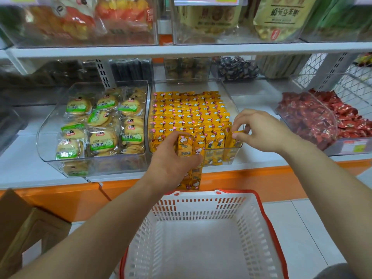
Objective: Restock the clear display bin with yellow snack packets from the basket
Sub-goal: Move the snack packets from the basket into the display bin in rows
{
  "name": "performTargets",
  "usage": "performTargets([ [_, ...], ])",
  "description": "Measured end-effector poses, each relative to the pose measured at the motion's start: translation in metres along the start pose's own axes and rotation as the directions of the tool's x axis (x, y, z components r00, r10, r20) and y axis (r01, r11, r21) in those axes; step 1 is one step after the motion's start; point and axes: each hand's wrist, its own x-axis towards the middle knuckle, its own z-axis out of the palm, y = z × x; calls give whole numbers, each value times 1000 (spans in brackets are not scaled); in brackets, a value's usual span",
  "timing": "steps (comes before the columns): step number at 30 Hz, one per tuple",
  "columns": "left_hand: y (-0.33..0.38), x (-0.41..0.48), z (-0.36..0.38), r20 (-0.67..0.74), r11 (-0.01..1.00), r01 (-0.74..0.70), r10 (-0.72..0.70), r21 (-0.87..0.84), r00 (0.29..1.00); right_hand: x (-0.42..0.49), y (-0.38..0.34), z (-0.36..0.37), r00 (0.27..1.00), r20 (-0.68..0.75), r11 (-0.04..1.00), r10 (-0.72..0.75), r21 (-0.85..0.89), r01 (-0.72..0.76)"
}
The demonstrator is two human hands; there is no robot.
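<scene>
Head view, yellow packets (184, 148) between left fingers (171, 137)

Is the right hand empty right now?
No, the right hand pinches a yellow packet over the clear bin's front right corner.

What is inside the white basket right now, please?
The basket shows only its bare white floor, nothing lying on it. The left forearm covers its far left corner, and its near end is out of frame.

Other stock on the shop shelves
Green-labelled round biscuits (102, 137) fill a clear bin (43, 138) at left, red packets (310, 115) heap in a bin (351, 147) at right, dark wrapped sweets (237, 68) sit behind, a cardboard box (24, 228) stands lower left
</scene>
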Motion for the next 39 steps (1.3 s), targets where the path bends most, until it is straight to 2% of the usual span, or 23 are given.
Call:
performTargets([
  [4,23,34,10,-40,994,-31,35,101,999,-1,1,16,995,-98,1000,19,17,-18],
  [6,37,69,14,-50,956,-82,100,282,994,-4,3,26,990,-140,1000,1,-5,-2],
  [7,44,88,16,-54,899,-117,153,422,987,-6,5,31,987,-160,1000,-5,-13,3],
  [9,55,122,18,2,708,-148,202,690,979,-11,8,37,983,-184,1000,-21,-2,21],
  [11,56,148,24,122,518,-170,125,839,985,-15,11,39,984,-174,999,-43,23,47],
  [13,53,165,30,209,376,-199,13,905,978,-18,15,39,986,-158,997,-57,38,64],
  [16,52,175,32,228,286,-213,-19,934,973,-20,18,38,982,-177,997,-61,32,67],
  [17,54,174,32,216,243,-214,20,946,976,-21,17,37,980,-191,998,-57,18,62],
  [19,59,167,35,192,169,-226,198,959,961,-23,15,37,972,-228,999,-54,-9,54],
  [21,60,157,45,255,233,-362,388,902,886,-24,14,37,965,-253,998,-68,-34,61],
  [22,58,153,52,302,303,-442,412,844,860,-25,14,37,963,-262,998,-68,-32,61],
  [23,56,148,59,341,394,-481,376,783,862,-25,14,36,961,-269,998,-59,-19,56],
  [24,52,146,65,373,470,-479,304,742,876,-24,13,36,962,-269,999,-43,6,46],
  [25,47,146,71,398,504,-465,241,728,885,-24,13,36,965,-260,999,-26,27,34],
  [27,37,149,77,418,488,-446,172,750,892,-24,12,37,972,-231,999,-35,-1,36],
  [29,31,152,78,393,553,-405,147,728,907,-25,12,36,974,-218,997,-63,-50,53],
  [31,28,153,76,364,630,-366,140,685,921,-27,11,35,975,-210,997,-70,-54,60],
  [36,22,143,77,292,736,-351,215,579,932,-28,11,27,983,-176,999,-40,-43,33],
  [39,21,135,76,208,830,-336,269,445,940,-27,10,26,991,-136,998,-21,61,30],
])
